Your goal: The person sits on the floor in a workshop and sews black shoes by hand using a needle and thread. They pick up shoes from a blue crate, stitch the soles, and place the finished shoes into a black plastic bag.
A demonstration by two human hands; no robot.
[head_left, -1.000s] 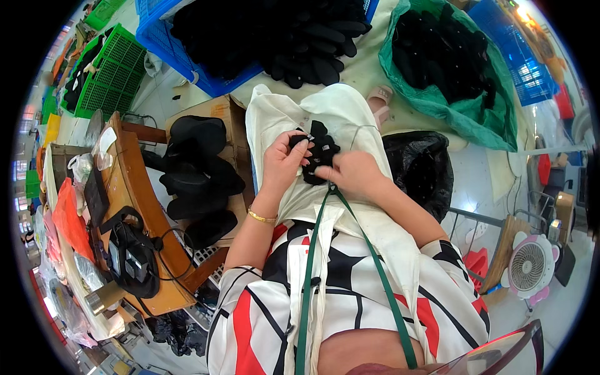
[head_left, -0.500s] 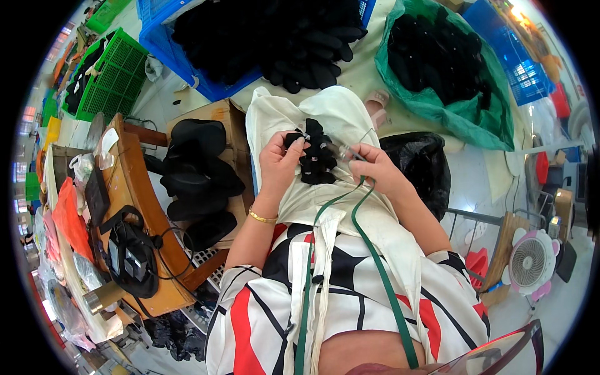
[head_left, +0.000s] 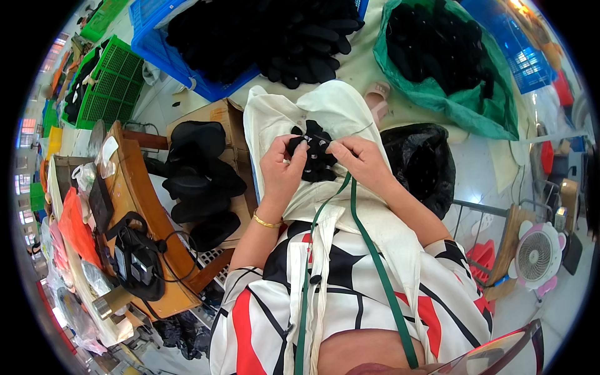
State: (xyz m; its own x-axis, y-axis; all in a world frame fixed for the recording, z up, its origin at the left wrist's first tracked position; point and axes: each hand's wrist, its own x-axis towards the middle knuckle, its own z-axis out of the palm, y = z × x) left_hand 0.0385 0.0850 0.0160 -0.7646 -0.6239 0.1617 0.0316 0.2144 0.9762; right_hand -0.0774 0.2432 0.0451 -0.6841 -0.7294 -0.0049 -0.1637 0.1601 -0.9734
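A small black fabric piece [head_left: 315,156] with pale dots lies bunched on the cream cloth [head_left: 340,112] over my lap. My left hand [head_left: 282,167] pinches its left side with the fingertips; a gold bangle sits on that wrist. My right hand [head_left: 361,161] pinches its right side, fingers curled on the fabric. Both hands meet over the piece in the middle of the view. A green lanyard [head_left: 369,250] hangs from my neck toward the hands.
A cardboard box [head_left: 215,115] to my left carries a pile of black pieces [head_left: 200,184]. Blue crates [head_left: 187,59] with black items stand ahead, a green bag [head_left: 437,94] of black pieces at upper right, a black bag [head_left: 422,165] to my right. A wooden bench [head_left: 147,219] is at left, a fan [head_left: 537,256] at right.
The hands have drawn close together again on the black piece; my right hand came back in from the right side toward the left hand.
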